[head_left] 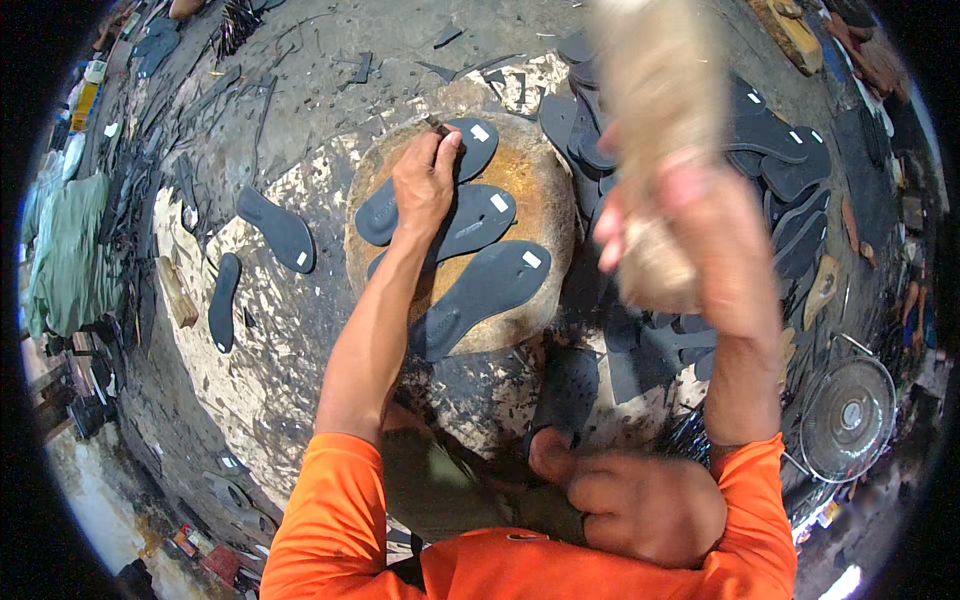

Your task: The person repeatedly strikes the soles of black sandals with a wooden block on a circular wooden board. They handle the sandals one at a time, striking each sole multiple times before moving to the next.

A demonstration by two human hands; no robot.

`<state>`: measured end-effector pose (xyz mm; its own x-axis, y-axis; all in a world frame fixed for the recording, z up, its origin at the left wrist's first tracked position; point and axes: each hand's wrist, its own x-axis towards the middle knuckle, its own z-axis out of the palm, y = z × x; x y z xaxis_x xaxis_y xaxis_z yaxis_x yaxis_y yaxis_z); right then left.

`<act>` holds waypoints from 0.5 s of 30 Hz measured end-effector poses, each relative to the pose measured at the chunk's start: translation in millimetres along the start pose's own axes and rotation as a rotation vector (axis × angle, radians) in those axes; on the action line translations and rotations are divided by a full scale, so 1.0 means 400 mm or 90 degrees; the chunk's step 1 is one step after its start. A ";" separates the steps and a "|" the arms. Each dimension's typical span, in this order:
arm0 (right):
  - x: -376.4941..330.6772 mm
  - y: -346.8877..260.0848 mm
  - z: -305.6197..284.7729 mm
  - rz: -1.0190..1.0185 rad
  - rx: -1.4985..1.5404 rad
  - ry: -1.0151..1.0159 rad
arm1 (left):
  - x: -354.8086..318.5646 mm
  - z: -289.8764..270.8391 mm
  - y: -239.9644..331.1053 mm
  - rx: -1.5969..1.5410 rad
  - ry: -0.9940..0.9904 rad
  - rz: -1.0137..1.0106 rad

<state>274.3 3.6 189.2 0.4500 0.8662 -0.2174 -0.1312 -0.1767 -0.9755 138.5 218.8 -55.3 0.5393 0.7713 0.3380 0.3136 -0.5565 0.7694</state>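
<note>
Several dark grey shoe soles with small white labels lie on a round wooden block [556, 312] in front of me. My left hand [424, 185] is closed over the farthest sole [476, 150], pinching a short dark tool [437, 125] whose lower end I cannot make out. Nearer to me are a middle sole [475, 222] and a front sole [495, 285]. Raised to the right of the block, my right hand [700, 225] grips a thick, pale wooden mallet [665, 90]. Both are smeared by motion, and the mallet hides part of the soles behind it.
A heap of dark soles [790, 160] lies right of the block. To the left are two loose soles, one a broad sole [280, 232], and a wooden piece [176, 292]. Dark scraps litter the ground. A round wire fan guard [848, 418] stands at right; a bare foot [645, 505] is near.
</note>
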 end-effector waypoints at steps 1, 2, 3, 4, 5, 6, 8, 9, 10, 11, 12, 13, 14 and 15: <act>-0.004 -0.035 0.010 -0.084 0.038 0.058 | -0.003 0.006 0.010 -0.015 0.002 0.012; -0.003 -0.063 0.019 -0.171 0.072 0.106 | 0.000 0.014 0.017 -0.026 0.008 0.026; 0.011 -0.031 0.011 -0.288 0.061 0.080 | 0.001 0.018 0.022 -0.036 0.015 0.039; 0.024 0.000 0.004 -0.408 0.057 0.051 | -0.004 0.015 0.025 -0.024 0.008 0.053; 0.039 0.029 -0.003 -0.526 0.061 0.014 | -0.003 0.012 0.020 0.005 0.004 0.079; 0.057 0.137 -0.008 -0.311 -0.090 0.053 | 0.001 0.031 0.032 -0.007 0.013 0.102; 0.108 0.371 -0.015 0.139 -0.530 -0.051 | 0.000 0.042 0.037 -0.005 0.003 0.126; 0.114 0.373 -0.010 0.109 -0.436 -0.086 | 0.008 0.031 0.023 0.016 -0.007 0.126; 0.143 0.372 -0.019 0.137 -0.292 -0.132 | 0.017 0.022 0.010 0.036 -0.017 0.126; 0.162 0.361 -0.026 0.176 -0.151 -0.173 | 0.008 0.016 0.004 0.047 -0.034 0.120; 0.175 0.343 -0.019 0.221 -0.088 -0.194 | -0.008 0.021 -0.001 0.017 -0.001 0.098; 0.157 0.378 -0.010 0.256 -0.063 -0.176 | -0.023 0.023 -0.001 -0.013 0.032 0.076; 0.144 0.435 -0.017 0.270 -0.044 -0.148 | 0.008 0.024 0.014 -0.199 0.140 -0.085; 0.129 0.449 0.005 0.298 -0.017 -0.125 | 0.013 0.011 0.018 -0.379 0.236 -0.260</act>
<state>272.3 17.3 2.8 0.1730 0.7628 -0.6231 -0.2549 -0.5764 -0.7764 147.0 217.3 -50.3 0.1457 0.9883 0.0454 -0.0950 -0.0317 0.9950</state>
